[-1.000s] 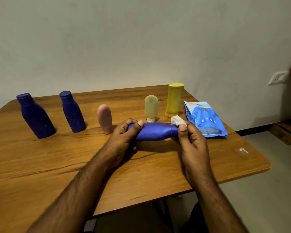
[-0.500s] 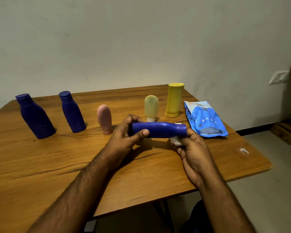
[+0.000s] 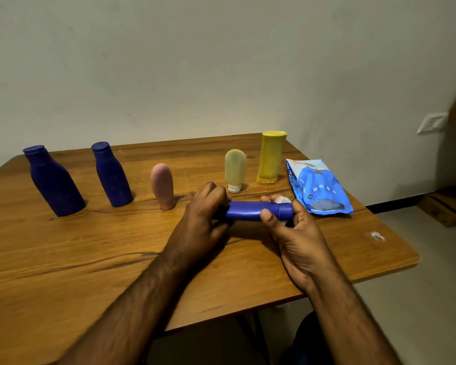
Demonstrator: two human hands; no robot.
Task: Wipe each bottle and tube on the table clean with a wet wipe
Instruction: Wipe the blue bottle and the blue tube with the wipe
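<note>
A blue tube lies sideways in the air just above the wooden table, held at both ends. My left hand grips its left end. My right hand wraps its right end with a white wet wipe bunched between fingers and tube. Standing in a row behind are two dark blue bottles, a pink tube, a pale yellow tube on its white cap, and a yellow bottle.
A blue wet-wipe pack lies flat at the table's right side, close to my right hand. A small white smear marks the table near its right corner. A wall socket and a wooden box are off to the right.
The tube has been turned in my hands. My right hand rolled from over the cap end to under and around it, and the wipe shifted from below the cap to its top.
</note>
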